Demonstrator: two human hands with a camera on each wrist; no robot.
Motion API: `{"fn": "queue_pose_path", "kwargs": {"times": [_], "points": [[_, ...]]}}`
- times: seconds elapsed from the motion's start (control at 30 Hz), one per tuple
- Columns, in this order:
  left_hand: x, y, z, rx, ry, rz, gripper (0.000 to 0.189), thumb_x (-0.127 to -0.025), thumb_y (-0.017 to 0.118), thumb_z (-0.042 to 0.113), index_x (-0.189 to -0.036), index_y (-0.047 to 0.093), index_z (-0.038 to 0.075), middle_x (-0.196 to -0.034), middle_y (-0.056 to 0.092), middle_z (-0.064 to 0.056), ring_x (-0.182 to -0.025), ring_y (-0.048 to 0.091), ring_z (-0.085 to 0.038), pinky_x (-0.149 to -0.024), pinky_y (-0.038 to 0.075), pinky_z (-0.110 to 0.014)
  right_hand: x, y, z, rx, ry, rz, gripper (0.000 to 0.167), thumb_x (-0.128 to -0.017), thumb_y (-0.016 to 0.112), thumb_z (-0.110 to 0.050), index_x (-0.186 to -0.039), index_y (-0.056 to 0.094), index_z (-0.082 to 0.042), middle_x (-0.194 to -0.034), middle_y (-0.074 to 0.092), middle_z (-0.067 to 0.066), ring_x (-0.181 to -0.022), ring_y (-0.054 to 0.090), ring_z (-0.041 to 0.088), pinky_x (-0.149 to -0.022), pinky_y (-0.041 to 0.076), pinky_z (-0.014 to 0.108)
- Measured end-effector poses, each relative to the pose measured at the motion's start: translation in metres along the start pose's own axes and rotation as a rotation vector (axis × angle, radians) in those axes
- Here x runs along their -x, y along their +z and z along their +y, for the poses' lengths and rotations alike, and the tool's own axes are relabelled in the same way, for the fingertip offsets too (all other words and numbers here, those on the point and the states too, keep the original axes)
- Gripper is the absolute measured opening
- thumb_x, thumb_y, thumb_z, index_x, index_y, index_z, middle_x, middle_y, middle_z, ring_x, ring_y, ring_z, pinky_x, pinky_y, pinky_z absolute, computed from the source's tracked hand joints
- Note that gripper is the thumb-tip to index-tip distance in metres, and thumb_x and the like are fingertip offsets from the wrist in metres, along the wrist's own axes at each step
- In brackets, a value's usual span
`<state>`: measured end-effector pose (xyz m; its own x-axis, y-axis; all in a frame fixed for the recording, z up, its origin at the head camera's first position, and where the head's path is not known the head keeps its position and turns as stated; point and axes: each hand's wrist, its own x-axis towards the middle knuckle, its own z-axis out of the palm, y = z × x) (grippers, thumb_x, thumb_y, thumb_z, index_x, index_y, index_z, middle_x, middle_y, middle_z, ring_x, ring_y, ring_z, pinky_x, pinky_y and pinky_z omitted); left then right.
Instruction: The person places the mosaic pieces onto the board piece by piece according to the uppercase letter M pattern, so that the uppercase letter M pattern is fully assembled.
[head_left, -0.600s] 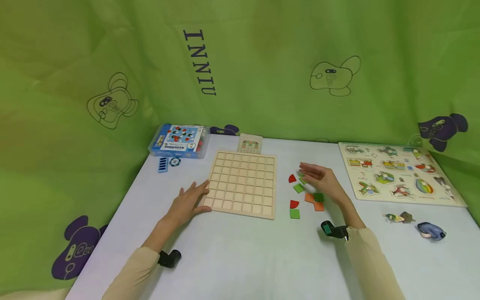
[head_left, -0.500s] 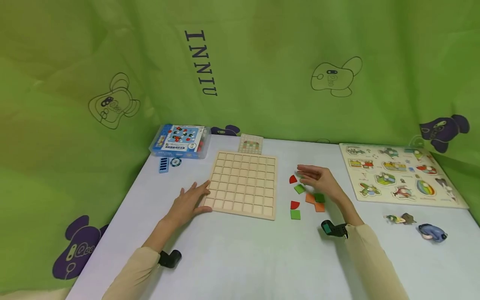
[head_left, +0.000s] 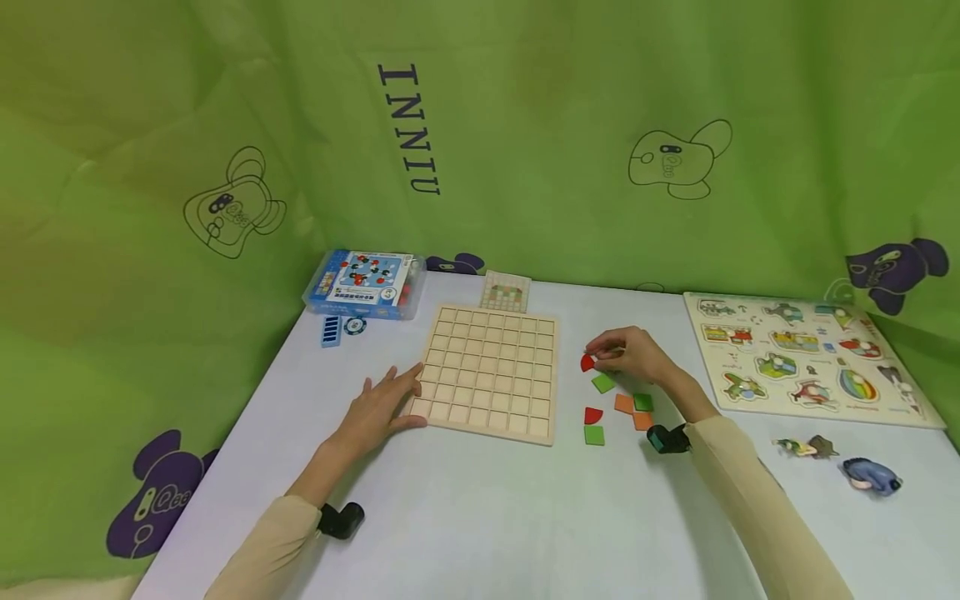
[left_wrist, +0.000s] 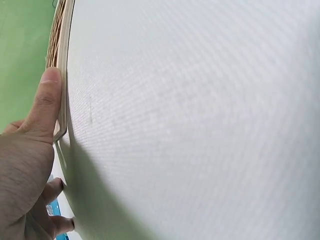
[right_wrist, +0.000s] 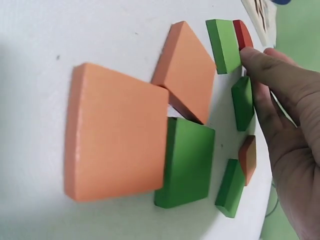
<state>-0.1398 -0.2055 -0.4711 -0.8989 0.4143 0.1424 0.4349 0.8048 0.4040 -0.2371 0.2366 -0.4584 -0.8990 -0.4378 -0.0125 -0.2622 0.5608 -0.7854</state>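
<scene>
My left hand point(head_left: 378, 412) lies with spread fingers at the left edge of a wooden grid board point(head_left: 487, 367). Its thumb point(left_wrist: 47, 95) rests against the board's rim in the left wrist view. To the board's right, my right hand point(head_left: 633, 354) pinches a red quarter-circle tile point(head_left: 587, 363) with thumb and fingertips; the tile is partly covered and lies at the table surface. Close by lies a light green square tile point(head_left: 603, 383). Another red quarter-circle tile point(head_left: 593, 415) and a green square tile point(head_left: 594, 435) sit nearer, beside orange tiles point(head_left: 624, 403) and a dark green tile point(head_left: 643, 402).
A small pattern card point(head_left: 506, 293) lies behind the board. At the back left stand a clear box point(head_left: 363, 283), a blue striped piece point(head_left: 331, 331) and a round chip point(head_left: 355, 326). A picture puzzle board point(head_left: 810, 358) and small figures point(head_left: 870, 477) lie at the right.
My right hand has come down and left onto the red quarter-circle tile, its thumb and fingers drawing together. My left hand stays at the board. The head view has shifted slightly.
</scene>
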Motion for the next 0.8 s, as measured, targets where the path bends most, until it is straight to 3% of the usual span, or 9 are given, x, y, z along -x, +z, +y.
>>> {"fn": "queue_pose_path", "kwargs": {"times": [0.3, 0.4, 0.57, 0.7, 0.8], "points": [[0.001, 0.002, 0.001, 0.012, -0.002, 0.021, 0.042, -0.078, 0.074, 0.043, -0.102, 0.053, 0.015, -0.150, 0.039, -0.009, -0.130, 0.037, -0.049, -0.096, 0.023, -0.077, -0.003, 0.005, -0.002, -0.006, -0.050, -0.030, 0.031, -0.080, 0.075, 0.000, -0.110, 0.068, 0.002, -0.099, 0.070, 0.015, -0.082, 0.062, 0.020, -0.071, 0.052, 0.020], [0.001, 0.002, 0.002, 0.016, -0.005, 0.024, 0.041, -0.078, 0.074, 0.042, -0.102, 0.053, 0.015, -0.150, 0.039, -0.009, -0.130, 0.037, -0.049, -0.097, 0.022, -0.077, -0.003, 0.007, -0.002, -0.017, -0.040, -0.005, 0.029, -0.080, 0.075, -0.001, -0.109, 0.068, 0.002, -0.097, 0.070, 0.014, -0.081, 0.063, 0.020, -0.070, 0.052, 0.020], [0.001, 0.003, 0.003, 0.020, -0.017, 0.020, 0.042, -0.077, 0.074, 0.042, -0.102, 0.054, 0.016, -0.150, 0.038, -0.009, -0.130, 0.037, -0.049, -0.097, 0.021, -0.077, -0.001, 0.016, -0.006, -0.068, 0.010, 0.141, 0.030, -0.082, 0.073, -0.001, -0.110, 0.066, 0.005, -0.097, 0.070, 0.018, -0.085, 0.065, 0.027, -0.070, 0.051, 0.016], [0.001, 0.003, 0.003, 0.029, -0.028, 0.017, 0.042, -0.077, 0.074, 0.042, -0.102, 0.054, 0.015, -0.150, 0.038, -0.008, -0.131, 0.036, -0.048, -0.097, 0.020, -0.077, -0.003, 0.029, -0.019, -0.110, 0.066, 0.279, 0.032, -0.083, 0.072, 0.002, -0.113, 0.064, 0.008, -0.104, 0.068, 0.024, -0.090, 0.067, 0.034, -0.068, 0.051, 0.013], [0.000, 0.003, 0.003, 0.035, -0.035, 0.015, 0.041, -0.076, 0.075, 0.041, -0.100, 0.054, 0.016, -0.150, 0.039, -0.009, -0.131, 0.036, -0.048, -0.097, 0.020, -0.078, -0.007, 0.039, -0.030, -0.140, 0.118, 0.335, 0.033, -0.082, 0.072, 0.002, -0.114, 0.064, 0.008, -0.106, 0.068, 0.025, -0.092, 0.068, 0.034, -0.069, 0.052, 0.014]]}}
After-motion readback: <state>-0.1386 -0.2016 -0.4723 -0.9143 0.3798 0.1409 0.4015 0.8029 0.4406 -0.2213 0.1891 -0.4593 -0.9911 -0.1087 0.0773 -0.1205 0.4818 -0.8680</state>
